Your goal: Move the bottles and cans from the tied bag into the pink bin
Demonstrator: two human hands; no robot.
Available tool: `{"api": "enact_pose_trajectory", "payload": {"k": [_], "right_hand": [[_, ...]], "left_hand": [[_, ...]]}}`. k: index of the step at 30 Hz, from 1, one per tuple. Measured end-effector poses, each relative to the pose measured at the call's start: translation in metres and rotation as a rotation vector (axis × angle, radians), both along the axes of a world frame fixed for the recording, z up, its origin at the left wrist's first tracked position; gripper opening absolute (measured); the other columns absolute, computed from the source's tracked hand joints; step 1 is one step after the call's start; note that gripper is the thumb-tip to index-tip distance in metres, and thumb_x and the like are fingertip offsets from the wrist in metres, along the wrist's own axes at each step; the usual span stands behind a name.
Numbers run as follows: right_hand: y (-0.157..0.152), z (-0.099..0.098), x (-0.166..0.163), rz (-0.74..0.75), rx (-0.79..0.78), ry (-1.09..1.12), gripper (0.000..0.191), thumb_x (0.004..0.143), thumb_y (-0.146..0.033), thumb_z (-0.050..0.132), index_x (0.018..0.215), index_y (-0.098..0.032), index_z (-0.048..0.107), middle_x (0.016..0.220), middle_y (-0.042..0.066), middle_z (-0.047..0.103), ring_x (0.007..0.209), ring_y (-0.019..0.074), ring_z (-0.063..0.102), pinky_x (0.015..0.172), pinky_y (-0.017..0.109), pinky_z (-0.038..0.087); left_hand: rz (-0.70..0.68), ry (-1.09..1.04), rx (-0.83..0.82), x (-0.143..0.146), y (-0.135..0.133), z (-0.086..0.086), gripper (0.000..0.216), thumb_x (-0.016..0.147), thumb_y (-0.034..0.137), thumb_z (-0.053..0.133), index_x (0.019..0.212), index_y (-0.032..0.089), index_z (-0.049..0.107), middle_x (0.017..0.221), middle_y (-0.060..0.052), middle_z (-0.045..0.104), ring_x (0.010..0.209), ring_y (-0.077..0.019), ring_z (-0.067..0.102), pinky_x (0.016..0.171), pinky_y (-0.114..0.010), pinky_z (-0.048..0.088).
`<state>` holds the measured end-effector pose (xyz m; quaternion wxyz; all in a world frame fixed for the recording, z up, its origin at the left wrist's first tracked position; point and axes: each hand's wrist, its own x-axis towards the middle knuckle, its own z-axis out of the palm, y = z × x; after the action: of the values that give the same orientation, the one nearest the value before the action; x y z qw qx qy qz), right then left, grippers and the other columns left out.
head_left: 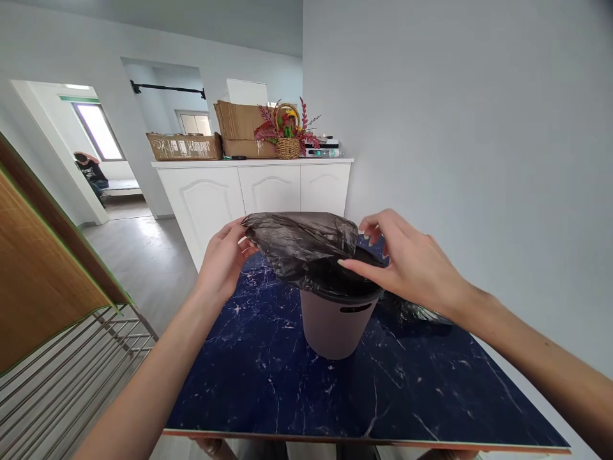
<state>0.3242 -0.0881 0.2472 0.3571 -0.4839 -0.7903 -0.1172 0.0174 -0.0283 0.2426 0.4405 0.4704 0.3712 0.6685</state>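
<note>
A grey trash can [335, 329] with a dark rim and a slot-shaped handle stands upright on a dark blue marbled table [287, 396]. Over its mouth spreads a thin black trash bag [299, 239], raised and bunched toward the left, part of it down inside the rim. My left hand [225, 255] is closed on the bag's left edge, fingertips partly hidden by the plastic. At the bag's right end, my right hand [407, 255] hovers over the can's rim with thumb and fingers apart.
More black plastic [416, 311] lies on the table right of the can. Behind stands a white cabinet [271, 185] bearing cardboard boxes [184, 147] and a flower basket [288, 148]. A metal rack [90, 358] is at left. A person [90, 169] sits in the far room.
</note>
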Motion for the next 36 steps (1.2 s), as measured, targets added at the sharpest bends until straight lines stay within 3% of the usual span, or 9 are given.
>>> {"api": "enact_pose_trajectory", "payload": {"k": [4, 8, 12, 15, 22, 26, 30, 33, 36], "right_hand": [[-0.002, -0.016, 0.007, 0.02, -0.06, -0.065, 0.039, 0.1, -0.063, 0.061, 0.11, -0.025, 0.058, 0.106, 0.007, 0.071, 0.074, 0.0206, 0.065, 0.063, 0.034, 0.047], [0.011, -0.021, 0.002, 0.071, -0.295, -0.108, 0.037, 0.097, -0.059, 0.067, 0.115, -0.026, 0.068, 0.116, 0.007, 0.074, 0.092, 0.0248, 0.071, 0.065, 0.033, 0.048], [0.031, -0.024, 0.003, 0.073, -0.466, -0.06, 0.034, 0.103, -0.051, 0.056, 0.086, -0.026, 0.072, 0.08, 0.002, 0.073, 0.071, 0.0206, 0.066, 0.059, 0.031, 0.041], [0.048, -0.023, 0.016, 0.07, -0.417, 0.133, 0.041, 0.105, -0.053, 0.049, 0.084, -0.026, 0.071, 0.067, -0.001, 0.066, 0.062, 0.0189, 0.059, 0.062, 0.032, 0.042], [0.068, 0.009, 0.039, 0.198, -0.007, 0.699, 0.028, 0.103, -0.047, 0.051, 0.103, -0.025, 0.068, 0.102, 0.006, 0.075, 0.099, 0.0231, 0.07, 0.091, 0.038, 0.055], [0.031, 0.029, 0.036, 0.168, 0.141, 0.535, 0.029, 0.106, -0.048, 0.048, 0.102, -0.028, 0.068, 0.1, 0.006, 0.074, 0.096, 0.0238, 0.07, 0.087, 0.039, 0.056], [-0.009, 0.028, 0.027, 0.406, -0.161, 0.131, 0.026, 0.108, -0.043, 0.049, 0.101, -0.026, 0.069, 0.103, 0.006, 0.076, 0.093, 0.0225, 0.07, 0.083, 0.037, 0.055], [-0.019, 0.015, 0.019, 0.475, -0.294, -0.203, 0.026, 0.11, -0.033, 0.045, 0.101, -0.025, 0.067, 0.097, 0.004, 0.073, 0.084, 0.0205, 0.067, 0.075, 0.034, 0.051], [-0.025, -0.001, 0.014, 0.447, -0.239, -0.325, 0.026, 0.111, -0.027, 0.042, 0.103, -0.023, 0.067, 0.102, 0.006, 0.072, 0.088, 0.021, 0.068, 0.074, 0.034, 0.05]], "left_hand": [[0.026, 0.054, -0.032, 0.002, -0.004, 0.0, 0.018, 0.086, 0.028, 0.076, 0.1, 0.018, 0.076, 0.101, -0.009, 0.072, 0.082, -0.0174, 0.061, 0.072, -0.03, 0.052], [-0.024, 0.058, -0.064, 0.006, -0.004, 0.0, 0.018, 0.086, 0.027, 0.076, 0.102, 0.018, 0.075, 0.101, -0.008, 0.073, 0.082, -0.0163, 0.063, 0.074, -0.03, 0.052], [-0.009, 0.075, -0.064, 0.009, -0.002, -0.002, 0.019, 0.086, 0.024, 0.075, 0.105, 0.019, 0.075, 0.098, -0.008, 0.074, 0.083, -0.0175, 0.065, 0.076, -0.031, 0.053], [-0.023, 0.088, -0.075, 0.012, 0.001, -0.003, 0.019, 0.087, 0.022, 0.075, 0.106, 0.019, 0.073, 0.096, -0.009, 0.075, 0.082, -0.0185, 0.068, 0.08, -0.035, 0.055], [-0.106, 0.054, -0.044, 0.038, 0.013, 0.005, 0.022, 0.089, 0.024, 0.078, 0.104, 0.018, 0.064, 0.09, -0.006, 0.076, 0.082, -0.0187, 0.074, 0.092, -0.042, 0.06], [-0.15, 0.123, -0.048, 0.049, 0.018, 0.004, 0.021, 0.09, 0.027, 0.077, 0.104, 0.018, 0.064, 0.093, -0.009, 0.079, 0.091, -0.0222, 0.077, 0.094, -0.042, 0.058], [-0.204, 0.324, -0.049, 0.048, 0.023, -0.007, 0.016, 0.088, 0.028, 0.075, 0.101, 0.022, 0.066, 0.088, -0.009, 0.079, 0.098, -0.0276, 0.076, 0.093, -0.044, 0.054], [-0.078, 0.617, 0.022, 0.046, 0.022, -0.014, 0.015, 0.083, 0.023, 0.073, 0.097, 0.023, 0.068, 0.078, -0.005, 0.076, 0.083, -0.0258, 0.069, 0.08, -0.039, 0.048], [-0.006, 0.704, 0.004, 0.044, 0.015, -0.014, 0.021, 0.08, 0.021, 0.069, 0.102, 0.023, 0.066, 0.067, 0.0, 0.067, 0.06, -0.0197, 0.054, 0.068, -0.036, 0.037]]}}
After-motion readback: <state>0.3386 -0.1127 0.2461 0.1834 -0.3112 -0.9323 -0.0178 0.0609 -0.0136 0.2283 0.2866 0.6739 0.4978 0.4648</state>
